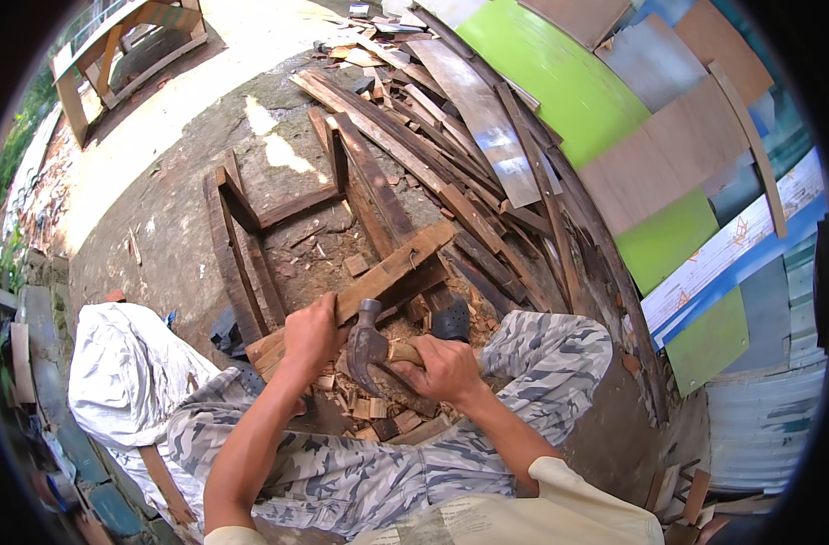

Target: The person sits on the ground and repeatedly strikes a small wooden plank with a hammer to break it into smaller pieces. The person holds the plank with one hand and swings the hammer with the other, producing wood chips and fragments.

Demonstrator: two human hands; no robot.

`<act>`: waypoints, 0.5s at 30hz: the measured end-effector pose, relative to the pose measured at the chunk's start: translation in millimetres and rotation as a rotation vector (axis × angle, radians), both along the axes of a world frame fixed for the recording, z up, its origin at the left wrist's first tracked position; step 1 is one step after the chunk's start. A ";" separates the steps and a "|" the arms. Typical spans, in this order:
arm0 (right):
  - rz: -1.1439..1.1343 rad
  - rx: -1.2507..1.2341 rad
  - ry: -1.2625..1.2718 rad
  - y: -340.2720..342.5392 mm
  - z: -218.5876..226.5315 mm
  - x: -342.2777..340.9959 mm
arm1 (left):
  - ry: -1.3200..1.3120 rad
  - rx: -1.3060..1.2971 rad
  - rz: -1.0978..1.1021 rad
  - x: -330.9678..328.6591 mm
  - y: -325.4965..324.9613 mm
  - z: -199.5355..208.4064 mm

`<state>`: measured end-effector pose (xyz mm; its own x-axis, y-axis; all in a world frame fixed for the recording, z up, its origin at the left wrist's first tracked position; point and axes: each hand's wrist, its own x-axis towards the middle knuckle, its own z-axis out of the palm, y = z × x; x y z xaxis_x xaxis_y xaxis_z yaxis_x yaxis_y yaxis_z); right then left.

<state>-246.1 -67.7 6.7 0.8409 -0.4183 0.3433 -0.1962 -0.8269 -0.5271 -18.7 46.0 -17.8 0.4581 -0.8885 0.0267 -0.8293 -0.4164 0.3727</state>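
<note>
My right hand (pixel 444 369) is wrapped round the handle of a claw hammer (pixel 367 345), whose dark metal head stands close beside my left hand. My left hand (pixel 311 331) is closed over a light brown wooden plank (pixel 398 265) that slants across in front of me. This plank lies over the near end of a dark wooden frame (pixel 371 168), which rests on the ground and stretches away from me. The left fingertips are partly hidden behind the plank. Between my legs lie several small wood offcuts (pixel 378 409) and chips.
Long boards and scrap wood (pixel 469 200) are heaped along the right. Coloured metal and wooden sheets (pixel 569 91) form a wall beyond them. A white cloth sack (pixel 124 372) sits at my left, and a wooden stand (pixel 115 54) is at the far left.
</note>
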 end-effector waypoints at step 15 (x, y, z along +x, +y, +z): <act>-0.023 -0.082 0.006 -25.1 -22.4 -1.1 | 0.021 0.000 0.004 -5.1 -3.2 -1.3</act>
<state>-247.2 -92.8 -15.8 0.8336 -0.4079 0.3725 -0.2181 -0.8626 -0.4565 -23.8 42.8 -19.1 0.4623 -0.8865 0.0173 -0.8197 -0.4199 0.3896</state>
